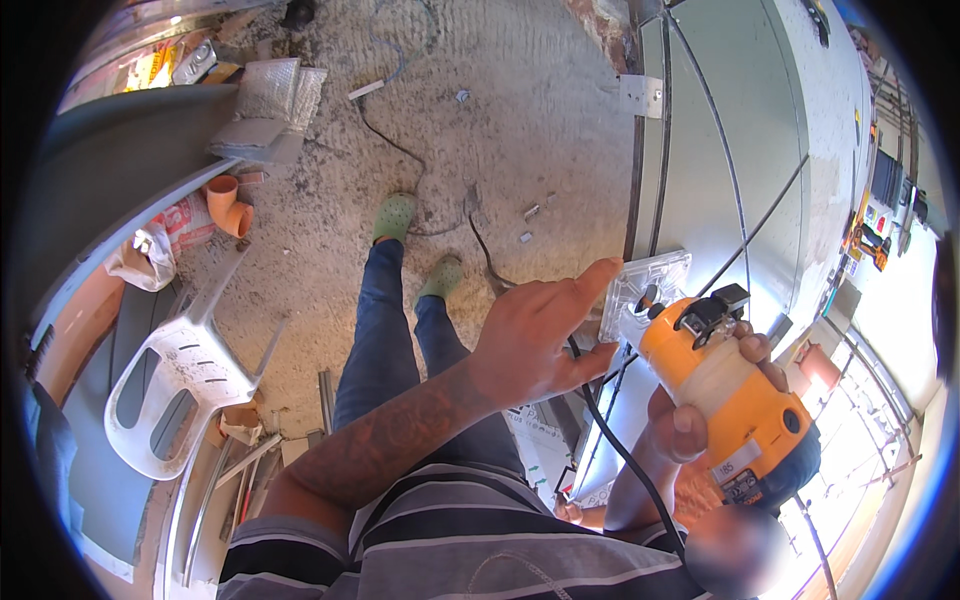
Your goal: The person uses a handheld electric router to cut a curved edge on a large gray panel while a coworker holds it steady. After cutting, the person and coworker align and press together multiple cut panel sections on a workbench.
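My right hand (685,430) grips an orange-and-black handheld router (745,425), with fingertips showing on the far side of its body. The router's clear plastic base (640,295) points up-left, beside a grey-green panel with black strips. My left hand (525,335) is at the left of the base, index finger stretched toward it and thumb apart, with nothing visible held; whether the fingertips touch the base is unclear. A black power cord (635,465) runs from behind my left hand down past my right arm.
A white plastic chair (185,410) stands at left, near an orange pipe elbow (230,210) and bubble-wrapped pieces (265,100). A long grey-green panel (740,120) lies upper right, with tools (870,245) beyond. Cables cross the concrete floor (510,120). A co-worker (690,500) is behind my right arm.
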{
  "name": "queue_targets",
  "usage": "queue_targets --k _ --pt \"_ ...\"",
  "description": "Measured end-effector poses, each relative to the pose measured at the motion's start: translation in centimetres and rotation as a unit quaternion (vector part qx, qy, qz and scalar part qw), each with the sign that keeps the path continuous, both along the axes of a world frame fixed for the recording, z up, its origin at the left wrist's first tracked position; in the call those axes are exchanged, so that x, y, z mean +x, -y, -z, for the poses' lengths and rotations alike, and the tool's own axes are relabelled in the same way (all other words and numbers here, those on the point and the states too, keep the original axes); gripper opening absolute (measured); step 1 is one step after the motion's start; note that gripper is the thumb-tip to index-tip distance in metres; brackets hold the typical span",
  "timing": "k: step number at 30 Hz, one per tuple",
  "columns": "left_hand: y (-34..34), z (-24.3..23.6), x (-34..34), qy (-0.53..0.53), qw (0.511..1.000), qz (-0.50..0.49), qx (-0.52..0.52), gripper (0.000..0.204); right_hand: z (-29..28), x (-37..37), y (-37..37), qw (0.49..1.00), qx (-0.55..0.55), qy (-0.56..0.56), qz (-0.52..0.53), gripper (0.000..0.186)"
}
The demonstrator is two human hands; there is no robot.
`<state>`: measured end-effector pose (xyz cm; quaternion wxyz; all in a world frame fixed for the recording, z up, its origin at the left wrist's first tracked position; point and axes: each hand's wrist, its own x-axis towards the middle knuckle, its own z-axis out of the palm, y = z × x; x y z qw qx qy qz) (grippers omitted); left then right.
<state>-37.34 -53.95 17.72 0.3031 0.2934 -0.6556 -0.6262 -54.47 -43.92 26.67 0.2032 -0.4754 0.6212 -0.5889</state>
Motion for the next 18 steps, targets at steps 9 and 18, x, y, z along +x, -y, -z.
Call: queue_targets --k 9,18 --pt "1.6 0.1 -0.2 -0.001 1.000 -0.002 -0.007 0.093 -0.4 0.0 1.7 1.000 0.010 -0.013 0.010 0.099" --pt "3.2 0.1 -0.3 -0.010 1.000 -0.001 -0.005 0.093 -0.7 -0.6 3.0 0.999 0.024 -0.048 0.009 0.094"
